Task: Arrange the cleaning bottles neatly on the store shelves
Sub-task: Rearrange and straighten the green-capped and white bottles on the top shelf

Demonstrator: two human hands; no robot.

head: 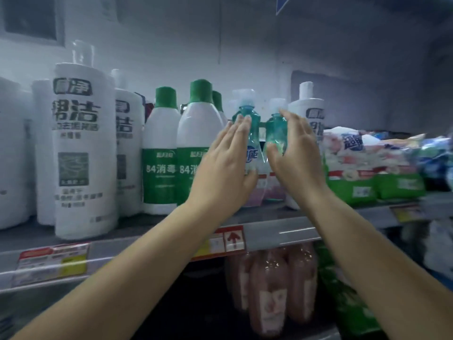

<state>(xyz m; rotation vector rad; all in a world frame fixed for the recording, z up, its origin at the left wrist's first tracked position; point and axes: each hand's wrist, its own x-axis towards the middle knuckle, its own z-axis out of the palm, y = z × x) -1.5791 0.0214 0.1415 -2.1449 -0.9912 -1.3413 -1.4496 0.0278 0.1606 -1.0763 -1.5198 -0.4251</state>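
Two teal bottles (255,133) stand mid-shelf (282,231), at 3 o'clock of the green-capped ones; left hand (225,168) and right hand (294,155) press flat-fingered, gripping nothing; likely light, slick, tippy—hold at the waist.

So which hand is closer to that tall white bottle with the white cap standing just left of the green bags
The right hand. It rests on the right teal bottle, directly beside the tall white bottle. The left hand lies on the left teal bottle, one bottle farther away.

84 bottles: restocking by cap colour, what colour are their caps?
Green caps, clearest in the head view.
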